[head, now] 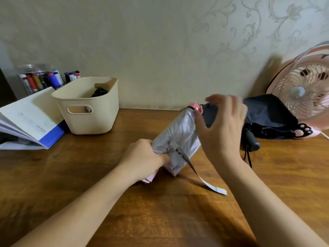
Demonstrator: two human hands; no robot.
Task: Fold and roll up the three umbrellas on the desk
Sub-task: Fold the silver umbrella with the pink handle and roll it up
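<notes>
Head view: your left hand (pixel 142 157) grips the lower end of one crinkled silver-grey umbrella (pixel 178 136) over the middle of the wooden desk (pixel 89 175). Your right hand (pixel 222 125) spreads its fingers wide at the pink tip. One flat strap (pixel 201 177) dangles. One slack navy umbrella (pixel 270 113) lies at the right.

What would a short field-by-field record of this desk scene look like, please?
Setting: wooden desk against a patterned wall
Silver umbrella: partly folded, held in both hands, strap hanging loose
Left hand: grips the umbrella's near end
Right hand: at its far end by the pink tip, fingers spread, blurred
Dark umbrella: lying unrolled beside the pink fan
Basket: beige, something dark inside
Left edge: open book, paint tubes behind it
</notes>
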